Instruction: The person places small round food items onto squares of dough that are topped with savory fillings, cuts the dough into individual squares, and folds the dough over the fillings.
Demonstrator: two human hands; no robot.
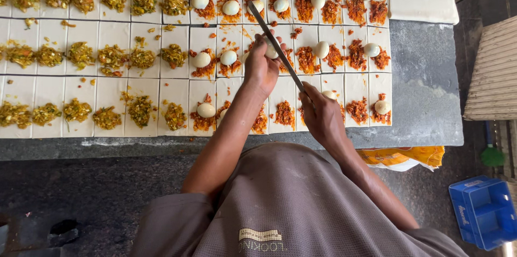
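Holding a boiled egg (271, 49) in closed left hand (262, 66), right hand (322, 117) grips the knife (274, 46); halving seems underway, needing a steady cut.

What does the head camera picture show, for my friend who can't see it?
Seen from above, a person's left hand holds a boiled egg while the right hand holds a long knife to it. Below, on a grey stone counter, lie rows of pale dough squares, some topped with green-yellow filling, others with orange filling and eggs.
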